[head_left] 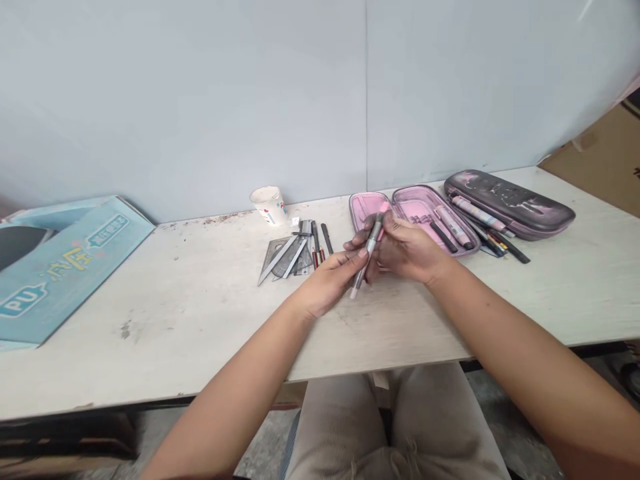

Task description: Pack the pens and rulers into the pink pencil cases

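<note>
My left hand (pixel 336 272) grips the lower part of a silver-grey pen (pixel 371 247) with a pink end. Around the pen's upper end, the fingers of my right hand (pixel 403 247) are closed. The pen is tilted, its lower tip pointing toward me above the table. Just behind my right hand lies an open pink pencil case (pixel 416 197) with a pink-labelled tube (pixel 453 227) and a dark pen (pixel 443 237) inside. Left of my hands are clear set squares and rulers (pixel 286 259), pencils (pixel 319 256) and black pens (pixel 327 238).
A closed dark pencil case (pixel 515 200) lies at the right, with several pens and pencils (pixel 493 233) before it. A white paper cup (pixel 269 207) stands near the wall. A light-blue box (pixel 75 267) is at the left, a cardboard box (pixel 600 157) at the far right.
</note>
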Motion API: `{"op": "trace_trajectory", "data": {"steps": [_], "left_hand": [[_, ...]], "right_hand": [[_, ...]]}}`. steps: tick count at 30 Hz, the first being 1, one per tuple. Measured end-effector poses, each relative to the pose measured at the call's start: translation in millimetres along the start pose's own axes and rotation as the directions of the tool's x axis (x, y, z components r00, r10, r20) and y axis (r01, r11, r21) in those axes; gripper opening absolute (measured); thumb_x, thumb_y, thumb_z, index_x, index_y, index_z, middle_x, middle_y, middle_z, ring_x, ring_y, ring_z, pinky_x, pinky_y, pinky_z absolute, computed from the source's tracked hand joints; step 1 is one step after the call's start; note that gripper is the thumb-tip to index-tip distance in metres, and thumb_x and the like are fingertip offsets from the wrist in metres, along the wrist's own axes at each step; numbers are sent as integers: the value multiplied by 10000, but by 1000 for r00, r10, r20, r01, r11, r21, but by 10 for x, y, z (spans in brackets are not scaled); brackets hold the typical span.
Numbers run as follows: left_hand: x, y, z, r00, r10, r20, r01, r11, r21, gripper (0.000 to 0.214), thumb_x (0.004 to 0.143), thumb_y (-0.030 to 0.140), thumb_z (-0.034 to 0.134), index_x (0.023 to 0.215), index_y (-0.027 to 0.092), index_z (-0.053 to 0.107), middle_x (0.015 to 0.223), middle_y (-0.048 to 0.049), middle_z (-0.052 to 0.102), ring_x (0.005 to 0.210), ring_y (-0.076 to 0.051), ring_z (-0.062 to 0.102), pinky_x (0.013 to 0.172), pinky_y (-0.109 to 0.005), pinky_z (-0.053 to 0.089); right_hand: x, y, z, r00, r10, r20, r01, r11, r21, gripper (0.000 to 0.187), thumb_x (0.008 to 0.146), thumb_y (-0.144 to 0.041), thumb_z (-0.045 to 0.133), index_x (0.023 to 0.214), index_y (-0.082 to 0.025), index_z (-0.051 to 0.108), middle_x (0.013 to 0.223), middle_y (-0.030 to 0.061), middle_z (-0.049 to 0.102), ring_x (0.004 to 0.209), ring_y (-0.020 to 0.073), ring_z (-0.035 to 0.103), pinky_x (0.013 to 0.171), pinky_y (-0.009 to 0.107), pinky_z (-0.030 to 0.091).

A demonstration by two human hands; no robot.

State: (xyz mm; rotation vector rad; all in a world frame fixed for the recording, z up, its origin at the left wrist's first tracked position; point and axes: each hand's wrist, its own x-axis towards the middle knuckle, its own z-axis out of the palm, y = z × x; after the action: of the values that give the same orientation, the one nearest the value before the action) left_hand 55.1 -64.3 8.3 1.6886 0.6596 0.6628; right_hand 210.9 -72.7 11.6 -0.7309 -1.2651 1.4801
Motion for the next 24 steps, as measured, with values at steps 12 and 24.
{"op": "trace_trajectory", "data": {"steps": [12, 24], "left_hand": [[698, 200, 444, 958, 145, -247, 27, 814, 581, 325, 857, 378, 412, 926, 152, 634, 922, -67, 647, 886, -188, 578, 815, -311, 450], [1129, -37, 806, 993, 62, -101, 74, 342, 937, 401, 850, 418, 381, 1131, 182, 541, 1210, -111, 504, 1122, -282, 456, 891, -436, 405]], "right_hand": [[-115, -206, -666, 679, -636, -366, -76, 435, -897, 361, 879, -479, 336, 874, -186, 548, 844, 82, 617, 820, 218, 542, 742, 354, 398], [-155, -3, -1132, 702, -538, -467, -633, -170, -756, 383, 828, -308, 411, 964, -31, 637, 1038, 219, 569, 1041, 330, 428, 934, 519, 212]]}}
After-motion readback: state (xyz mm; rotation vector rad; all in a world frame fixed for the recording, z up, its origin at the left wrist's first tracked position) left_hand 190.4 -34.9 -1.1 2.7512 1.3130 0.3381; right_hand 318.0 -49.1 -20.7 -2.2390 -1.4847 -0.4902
